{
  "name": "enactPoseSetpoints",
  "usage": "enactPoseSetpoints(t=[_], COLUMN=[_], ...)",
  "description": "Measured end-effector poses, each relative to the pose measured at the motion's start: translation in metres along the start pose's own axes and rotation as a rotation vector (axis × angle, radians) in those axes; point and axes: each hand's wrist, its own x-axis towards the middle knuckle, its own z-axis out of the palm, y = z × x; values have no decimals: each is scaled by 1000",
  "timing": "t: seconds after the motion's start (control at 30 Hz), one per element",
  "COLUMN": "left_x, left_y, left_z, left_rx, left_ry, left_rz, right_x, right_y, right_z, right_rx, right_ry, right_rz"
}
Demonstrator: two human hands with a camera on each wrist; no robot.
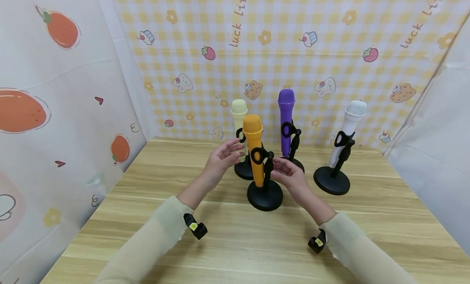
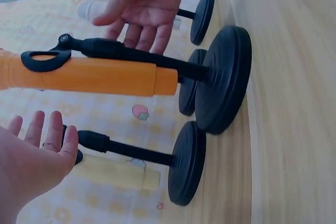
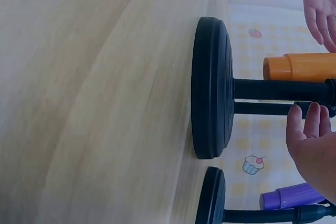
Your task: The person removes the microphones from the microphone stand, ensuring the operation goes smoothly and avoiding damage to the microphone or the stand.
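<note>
An orange microphone leans in the clip of a black round-based stand at the middle of the table. To its left is my left hand, fingers relaxed and holding nothing; in the left wrist view a gap shows between this hand and the orange microphone. My right hand is on the other side, loosely bent fingers close to the stand's post. Behind the orange one, a pale yellow microphone on its own stand is partly hidden.
A purple microphone on a black stand is behind my right hand. Farther right, a white microphone tilts in another stand. The wooden table meets a checked cloth backdrop at the back.
</note>
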Motion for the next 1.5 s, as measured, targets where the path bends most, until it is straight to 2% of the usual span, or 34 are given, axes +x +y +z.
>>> enactPoseSetpoints(t=[0.33, 0.57, 0.9, 1.17, 1.5], left_x=[9, 14, 19, 24, 31], left_y=[-2, 0, 4, 7, 7], left_z=[15, 24, 34, 41, 48], left_rx=[-186, -247, -224, -223, -212], left_ry=[24, 60, 102, 163, 217], left_rz=[-22, -38, -45, -62, -45], right_x=[3, 6, 6, 6, 8], right_y=[4, 5, 5, 8, 8], right_z=[6, 12, 16, 16, 16], right_rx=[43, 86, 128, 108, 108], right_ry=[60, 110, 134, 150, 154], right_rz=[56, 75, 69, 74, 81])
